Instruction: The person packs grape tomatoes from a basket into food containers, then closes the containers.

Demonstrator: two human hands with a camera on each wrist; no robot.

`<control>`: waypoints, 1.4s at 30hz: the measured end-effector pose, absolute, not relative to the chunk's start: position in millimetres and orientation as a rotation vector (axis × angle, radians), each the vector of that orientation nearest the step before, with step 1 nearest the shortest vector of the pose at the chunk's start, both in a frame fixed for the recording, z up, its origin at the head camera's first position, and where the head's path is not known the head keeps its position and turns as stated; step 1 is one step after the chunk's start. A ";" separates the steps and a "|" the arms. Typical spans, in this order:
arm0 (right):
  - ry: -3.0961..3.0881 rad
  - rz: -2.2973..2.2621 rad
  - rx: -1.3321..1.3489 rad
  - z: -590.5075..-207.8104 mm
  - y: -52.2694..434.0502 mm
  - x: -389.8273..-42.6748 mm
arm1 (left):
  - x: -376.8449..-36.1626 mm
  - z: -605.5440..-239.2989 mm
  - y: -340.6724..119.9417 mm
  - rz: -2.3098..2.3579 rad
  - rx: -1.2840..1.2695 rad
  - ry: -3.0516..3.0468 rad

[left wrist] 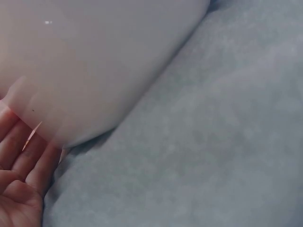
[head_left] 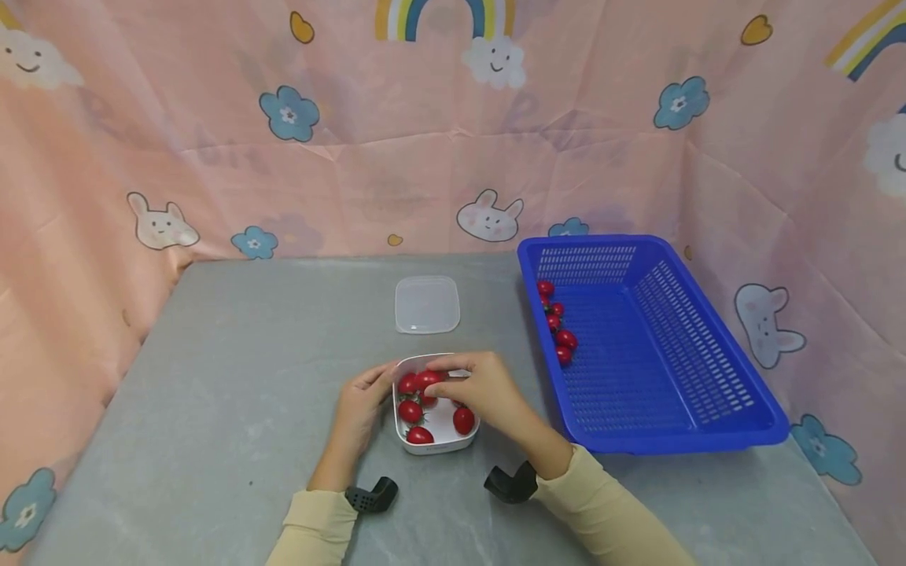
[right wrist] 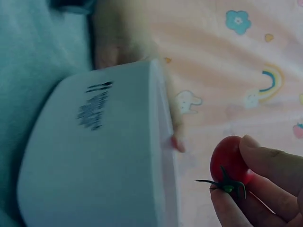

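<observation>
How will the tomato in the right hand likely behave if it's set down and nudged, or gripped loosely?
The tomato would probably roll, given its rounded shape. Its smooth, shiny skin suggests it may slip from a loose pinch. The thin, splayed green stem looks delicate and might snap if caught.

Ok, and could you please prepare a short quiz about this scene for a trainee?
1. Which hand pinches a tomato over the white container?
2. True or false: the clear lid covers the container.
3. In the head view, the tomatoes in the blue basket lie along which side: A) left or B) right?

Key: 1. Right hand. 2. False; it lies on the table. 3. A.
</observation>
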State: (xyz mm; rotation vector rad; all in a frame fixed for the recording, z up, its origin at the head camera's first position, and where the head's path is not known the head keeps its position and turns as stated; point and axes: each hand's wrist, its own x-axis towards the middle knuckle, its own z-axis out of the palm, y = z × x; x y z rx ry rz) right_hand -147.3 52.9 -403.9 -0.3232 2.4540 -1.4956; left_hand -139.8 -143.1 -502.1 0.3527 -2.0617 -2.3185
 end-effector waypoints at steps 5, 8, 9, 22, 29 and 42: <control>2.555 -1.366 -0.426 -418.4 49.5 -151.0 | -140.5 -502.8 -142.2 -2.322 0.327 -2.050; 2.562 -1.303 -0.429 -424.5 48.4 -151.2 | -139.9 -503.2 -141.9 -2.307 0.327 -2.054; 2.559 -1.287 -0.417 -426.2 47.9 -151.0 | -139.5 -503.2 -141.9 -2.302 0.332 -2.056; 2.591 -1.149 -0.525 -434.0 43.3 -149.2 | -139.1 -502.6 -143.6 -2.328 0.340 -2.036; 2.604 -1.045 -0.567 -430.1 41.1 -149.1 | -139.5 -501.7 -143.4 -2.322 0.340 -2.036; 2.609 -0.915 -0.669 -429.0 41.9 -151.3 | -140.7 -502.7 -142.7 -2.324 0.331 -2.030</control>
